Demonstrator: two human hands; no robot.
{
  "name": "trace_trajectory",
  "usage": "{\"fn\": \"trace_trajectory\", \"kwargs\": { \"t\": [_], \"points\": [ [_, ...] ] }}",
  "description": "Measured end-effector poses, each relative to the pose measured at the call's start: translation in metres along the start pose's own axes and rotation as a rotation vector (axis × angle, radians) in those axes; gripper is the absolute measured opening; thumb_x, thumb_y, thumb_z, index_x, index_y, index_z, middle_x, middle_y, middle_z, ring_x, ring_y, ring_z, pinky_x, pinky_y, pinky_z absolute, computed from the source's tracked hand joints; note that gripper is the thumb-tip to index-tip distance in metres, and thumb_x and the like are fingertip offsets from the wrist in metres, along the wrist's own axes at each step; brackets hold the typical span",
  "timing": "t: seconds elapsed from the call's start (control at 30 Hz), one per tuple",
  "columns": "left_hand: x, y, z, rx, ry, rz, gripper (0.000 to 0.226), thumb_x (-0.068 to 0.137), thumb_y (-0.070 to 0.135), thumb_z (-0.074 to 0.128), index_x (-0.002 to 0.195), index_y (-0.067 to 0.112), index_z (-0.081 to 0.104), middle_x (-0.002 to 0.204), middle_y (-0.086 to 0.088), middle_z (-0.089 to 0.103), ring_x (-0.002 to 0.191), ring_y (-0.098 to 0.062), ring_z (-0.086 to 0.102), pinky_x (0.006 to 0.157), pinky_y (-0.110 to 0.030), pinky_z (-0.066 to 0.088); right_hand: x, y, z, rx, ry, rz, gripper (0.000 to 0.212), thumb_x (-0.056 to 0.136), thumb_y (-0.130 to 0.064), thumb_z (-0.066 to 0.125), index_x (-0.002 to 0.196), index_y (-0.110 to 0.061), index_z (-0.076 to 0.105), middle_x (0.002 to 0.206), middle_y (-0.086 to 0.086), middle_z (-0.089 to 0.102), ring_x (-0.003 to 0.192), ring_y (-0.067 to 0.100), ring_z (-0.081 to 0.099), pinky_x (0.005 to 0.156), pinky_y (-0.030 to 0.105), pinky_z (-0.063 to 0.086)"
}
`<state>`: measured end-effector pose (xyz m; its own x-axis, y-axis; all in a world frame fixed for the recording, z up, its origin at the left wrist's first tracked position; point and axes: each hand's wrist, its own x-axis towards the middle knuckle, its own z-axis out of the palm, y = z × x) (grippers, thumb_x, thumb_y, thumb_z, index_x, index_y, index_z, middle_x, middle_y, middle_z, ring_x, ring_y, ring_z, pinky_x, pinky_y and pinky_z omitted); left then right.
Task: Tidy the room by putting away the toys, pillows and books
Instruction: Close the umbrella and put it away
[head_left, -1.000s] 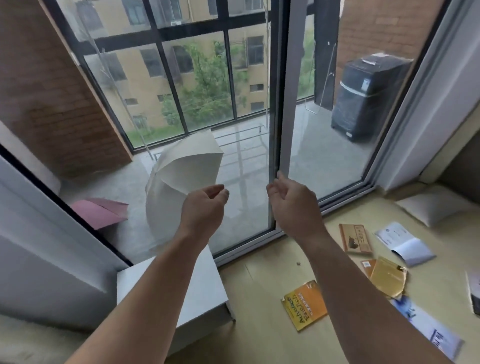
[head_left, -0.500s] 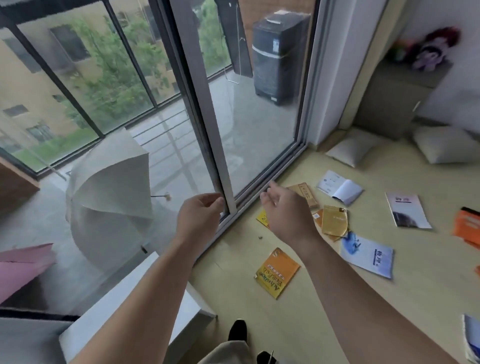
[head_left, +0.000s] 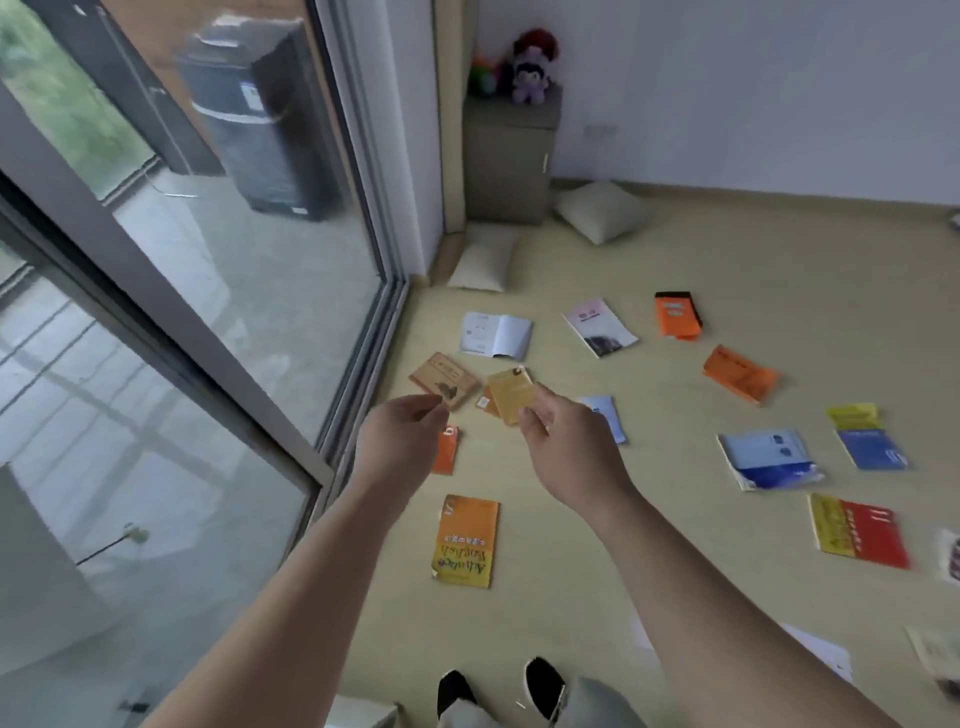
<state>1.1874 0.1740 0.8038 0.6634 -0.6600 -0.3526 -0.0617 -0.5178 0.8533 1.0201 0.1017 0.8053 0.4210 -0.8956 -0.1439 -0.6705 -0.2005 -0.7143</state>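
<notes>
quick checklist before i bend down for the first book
1. Left hand free: ok, holds nothing.
2. Right hand free: ok, holds nothing.
3. Nearest yellow book clear to grab: ok, lies flat with nothing on it.
4. Floor clear for stepping: not ok, other books lie scattered ahead.
5. Place to put them: cannot tell; only a cabinet topped with toys shows.
</notes>
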Motion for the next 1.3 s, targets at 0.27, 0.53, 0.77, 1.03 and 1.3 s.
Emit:
{"fn": "trace_trajectory", "kwargs": {
  "t": [0.27, 0.53, 0.77, 1.03, 1.3],
  "points": [
    [0.007, 0.036, 0.079, 0.056, -0.282, 0.094, 0.017, 0.092, 0.021, 0.067, 0.091, 0.033, 0.078, 0.084, 0.0, 0.077, 0.092, -0.032, 0.073, 0.091, -0.054, 0.058, -0.02, 0.051, -0.051, -0.017, 0.201, 0.201, 0.044, 0.106, -0.033, 0.048, 0.141, -0.009, 0.055, 0.117, 0.005, 0.071, 0.11, 0.027, 0.063, 0.08, 0.025, 0.043],
    [0.011, 0.073, 0.174, 0.066, -0.458, 0.133, 0.033, 0.074, 0.037, 0.063, 0.101, 0.028, 0.079, 0.084, 0.012, 0.076, 0.092, -0.018, 0.073, 0.094, -0.048, 0.058, -0.015, 0.116, -0.109, 0.009, 0.331, 0.319, 0.05, 0.107, -0.035, 0.046, 0.153, -0.015, 0.044, 0.145, 0.001, 0.059, 0.133, 0.018, 0.055, 0.092, 0.019, 0.038],
    [0.036, 0.119, 0.27, 0.073, -0.441, 0.132, 0.013, 0.077, 0.031, 0.064, 0.085, 0.038, 0.073, 0.087, 0.005, 0.078, 0.094, -0.019, 0.073, 0.098, -0.048, 0.056, 0.046, 0.181, -0.173, 0.064, 0.341, 0.329, 0.047, 0.107, -0.032, 0.046, 0.149, -0.011, 0.048, 0.131, 0.008, 0.067, 0.124, 0.025, 0.061, 0.096, 0.035, 0.049],
    [0.076, 0.185, 0.364, 0.082, -0.342, 0.08, 0.02, 0.093, 0.015, 0.065, 0.108, 0.019, 0.077, 0.089, -0.001, 0.078, 0.094, -0.023, 0.075, 0.095, -0.048, 0.058, 0.137, 0.237, -0.263, 0.032, 0.259, 0.255, 0.048, 0.107, -0.032, 0.047, 0.151, -0.011, 0.046, 0.131, 0.007, 0.068, 0.125, 0.023, 0.06, 0.093, 0.028, 0.047],
    [0.101, 0.2, 0.503, 0.301, -0.623, 0.141, 0.016, 0.092, 0.015, 0.063, 0.096, 0.026, 0.074, 0.087, 0.002, 0.077, 0.093, -0.026, 0.073, 0.093, -0.04, 0.058, 0.168, 0.34, -0.298, 0.106, 0.349, 0.476, 0.046, 0.106, -0.029, 0.049, 0.146, -0.006, 0.05, 0.139, 0.01, 0.063, 0.131, 0.025, 0.057, 0.104, 0.034, 0.046]
  ]
}}
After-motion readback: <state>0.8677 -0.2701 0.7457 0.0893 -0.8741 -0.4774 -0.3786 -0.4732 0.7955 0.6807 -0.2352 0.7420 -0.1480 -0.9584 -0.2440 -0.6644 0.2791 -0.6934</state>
